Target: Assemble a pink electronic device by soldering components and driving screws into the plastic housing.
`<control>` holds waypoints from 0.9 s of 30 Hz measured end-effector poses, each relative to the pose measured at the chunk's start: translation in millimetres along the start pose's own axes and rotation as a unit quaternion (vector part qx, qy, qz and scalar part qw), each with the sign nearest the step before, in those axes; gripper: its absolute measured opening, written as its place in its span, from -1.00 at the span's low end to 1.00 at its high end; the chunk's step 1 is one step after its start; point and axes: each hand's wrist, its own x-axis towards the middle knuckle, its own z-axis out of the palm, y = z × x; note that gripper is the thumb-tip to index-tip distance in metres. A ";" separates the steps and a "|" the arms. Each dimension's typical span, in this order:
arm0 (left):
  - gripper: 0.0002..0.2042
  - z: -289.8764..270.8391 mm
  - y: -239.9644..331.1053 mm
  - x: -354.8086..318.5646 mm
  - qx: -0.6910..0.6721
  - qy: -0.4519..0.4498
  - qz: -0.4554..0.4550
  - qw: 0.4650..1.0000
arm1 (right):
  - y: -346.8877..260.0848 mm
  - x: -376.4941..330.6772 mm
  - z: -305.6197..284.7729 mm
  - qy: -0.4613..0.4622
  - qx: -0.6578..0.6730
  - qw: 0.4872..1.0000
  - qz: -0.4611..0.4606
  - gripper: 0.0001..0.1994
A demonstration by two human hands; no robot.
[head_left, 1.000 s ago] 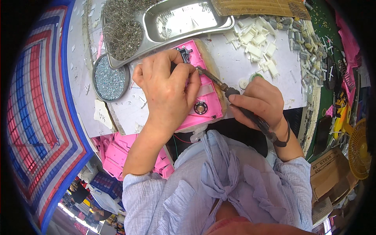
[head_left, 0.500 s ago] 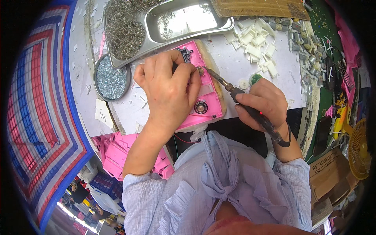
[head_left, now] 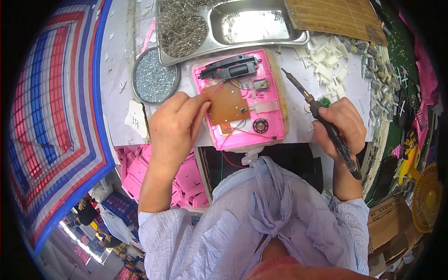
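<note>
Open pink casing (head_left: 242, 100) lies flat on the worktop (head_left: 119, 88), centred between both hands, long axis running away from the person; brown circuit board (head_left: 227, 103) sits inside it, wires trailing; left hand (head_left: 173, 126) is nearer, just left of the casing, fingers curled, thumb and forefinger pinching something thin at the board's left edge, likely a wire, too small to tell; right hand (head_left: 339, 126) closed round the soldering iron (head_left: 322, 119), tip angled up-left, apart from the casing's right edge; round dish of screws (head_left: 155, 81) and metal tray (head_left: 233, 23) beyond; white plastic bits (head_left: 326, 60) right; pink shells (head_left: 154, 175) below the edge.
</note>
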 end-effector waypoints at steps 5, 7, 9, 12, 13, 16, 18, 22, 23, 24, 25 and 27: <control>-0.87 14.2 10.3 23.6 -0.190 0.182 -0.012 0.965 | -11.5 4.9 5.2 0.016 0.030 0.997 0.070 -0.64; -0.90 32.6 20.7 26.6 -0.408 0.176 -0.121 0.888 | -17.5 6.5 11.9 0.022 0.064 0.988 0.139 -0.60; -0.92 35.5 31.7 29.9 -0.558 0.148 -0.202 0.791 | -22.5 13.9 23.0 0.018 0.106 0.976 0.191 -0.55; -0.90 41.2 31.3 31.6 -0.626 0.136 -0.212 0.738 | -28.5 36.1 44.1 0.019 0.137 0.967 0.213 -0.51; -0.90 41.3 29.2 29.9 -0.620 0.121 -0.213 0.746 | -28.7 43.6 49.1 0.002 0.133 0.971 0.201 -0.49; -0.91 40.7 23.1 25.4 -0.610 0.091 -0.216 0.757 | -23.6 62.5 65.1 -0.027 0.128 0.978 0.166 -0.45; -0.91 40.9 23.0 25.4 -0.618 0.093 -0.217 0.750 | -18.1 71.6 77.5 -0.012 0.133 0.981 0.143 -0.44; -0.89 41.9 20.4 23.8 -0.598 0.083 -0.193 0.774 | -18.9 82.7 93.1 -0.023 0.214 0.962 0.166 -0.44; -0.87 43.1 19.4 24.5 -0.592 0.080 -0.191 0.779 | -19.5 83.4 94.6 -0.027 0.211 0.962 0.174 -0.45; -0.86 44.0 18.7 24.7 -0.587 0.077 -0.188 0.783 | -19.8 83.6 94.3 -0.030 0.194 0.965 0.172 -0.45; -0.86 43.6 18.3 24.6 -0.575 0.070 -0.186 0.794 | -19.8 83.7 94.4 -0.032 0.179 0.969 0.169 -0.45; -0.87 40.5 18.0 26.0 -0.550 0.056 -0.182 0.813 | -18.7 83.3 95.4 -0.030 0.159 0.973 0.164 -0.44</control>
